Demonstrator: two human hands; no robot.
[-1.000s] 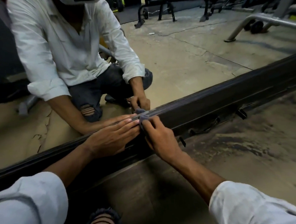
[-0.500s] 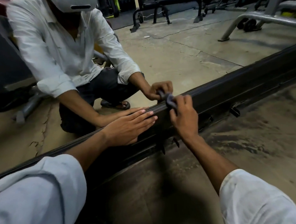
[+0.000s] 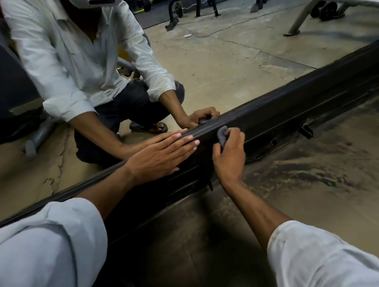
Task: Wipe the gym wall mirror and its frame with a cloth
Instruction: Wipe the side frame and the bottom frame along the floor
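Head view, person crouched at the bottom edge of a wall mirror. Right hand (image 3: 228, 156): fingers curled, thumb and fingertips pinching a small grey cloth (image 3: 222, 136) and pressing it against the sloping face of the dark frame (image 3: 292, 107), just below the frame's ridged upper lip. Left hand (image 3: 160, 158): just beside the right hand, on its left, apart from it; palm down, fingers (image 3: 190, 139) straight and close together, lying flat on the same frame with the tips reaching the ridged lip. It holds nothing.

Beyond both hands, above the lip, the mirror (image 3: 234, 59) reflects the two hands, the crouching person in a pale shirt (image 3: 81, 61) and dark trousers, a cracked tan floor and dark gym equipment (image 3: 190, 7). A grey metal tube leg (image 3: 302, 14) is reflected up and to the right of the right hand. Below and to the right of the right hand, a small dark bracket (image 3: 306, 132) sits under the frame, and the stained concrete floor (image 3: 318, 180) spreads out. Pale rolled sleeves (image 3: 47, 249) fill the near corners.
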